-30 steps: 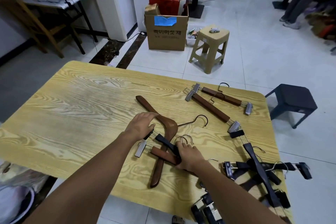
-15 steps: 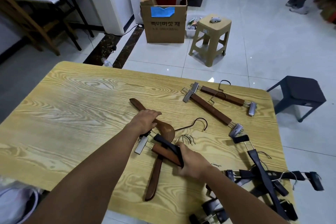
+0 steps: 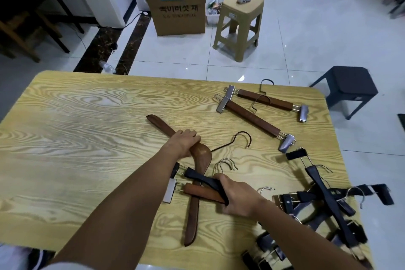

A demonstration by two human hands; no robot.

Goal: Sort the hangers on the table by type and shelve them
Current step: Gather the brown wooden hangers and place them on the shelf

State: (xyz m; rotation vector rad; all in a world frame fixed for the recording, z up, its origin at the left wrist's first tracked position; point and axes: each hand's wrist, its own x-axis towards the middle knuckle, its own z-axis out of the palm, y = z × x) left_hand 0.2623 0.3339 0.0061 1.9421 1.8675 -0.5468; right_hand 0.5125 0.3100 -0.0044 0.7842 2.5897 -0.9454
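A curved brown wooden coat hanger [image 3: 194,210] lies in the middle of the wood-grain table [image 3: 76,138]. My left hand [image 3: 183,141] grips its upper arm near the neck. My right hand [image 3: 237,196] is closed on a bundle of clip hangers [image 3: 202,189], one black and one brown, lying across the coat hanger. Two brown wooden clip hangers [image 3: 252,117] rest at the far right of the table. A tangled pile of black clip hangers [image 3: 328,204] sits at the right front corner.
Beyond the table stand a cardboard box [image 3: 178,6], a beige plastic stool [image 3: 240,22] and a dark stool [image 3: 348,87] at the right. A water bottle [image 3: 106,66] lies on the floor. A wooden chair and dark table legs are at the far left.
My left hand has slid up onto the coat hanger's arm and closed on it. My right hand keeps its hold on the clip hangers. The camera has tilted down and closer.
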